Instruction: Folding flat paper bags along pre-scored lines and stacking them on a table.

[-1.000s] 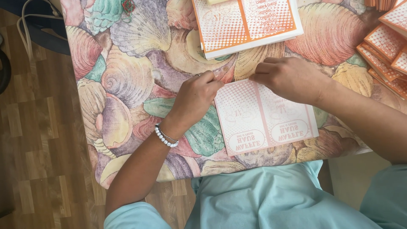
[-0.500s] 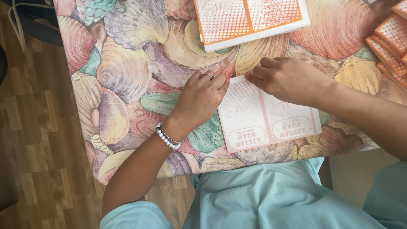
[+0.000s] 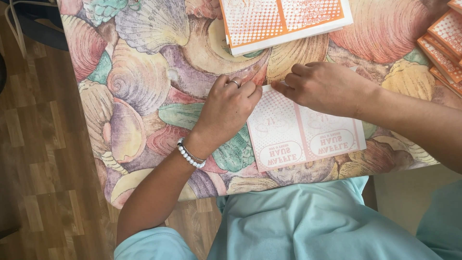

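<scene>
Where fingertips of left hand (image 3: 230,107) and right hand (image 3: 323,86) pinch shut on the far edge of the pale printed sheet (image 3: 305,134) lying flat on the shell-patterned tablecloth (image 3: 144,86), beyond it an orange-and-white sheet stack (image 3: 284,21) cut off at top, orange packets (image 3: 445,41) cropped at right.

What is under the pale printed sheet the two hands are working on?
The printed sheet lies flat on the seashell-patterned tablecloth. The left hand and right hand press on its top edge. Whether anything else lies beneath it cannot be seen; the sheet covers that spot.
</scene>
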